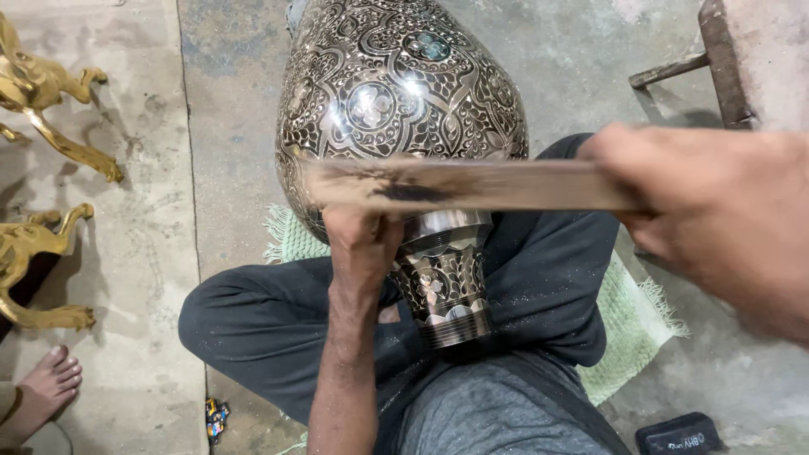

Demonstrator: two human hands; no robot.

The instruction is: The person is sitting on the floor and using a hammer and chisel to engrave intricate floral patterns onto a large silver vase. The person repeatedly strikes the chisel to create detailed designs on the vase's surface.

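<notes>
Gold animal figurines [42,109], a bare foot [46,392], green mat [632,329], black case [678,434].

Vase [396,101] lying across the seated person's lap, neck toward the body, mat [632,320] on the floor beneath the legs, wooden stick [472,185] across the vase, animal figures [42,101] at left, another person's foot [46,383] lower left.

The left hand [362,240] is raised in front of the body, its fingers curled shut into a tight grip, knuckles turned away from the camera. The left forearm is held nearly upright, rising from the lower edge of the view. The right hand [725,211] is held close to the camera, blurred, its fingers closed in a firm grip, reaching in from the right side.
</notes>
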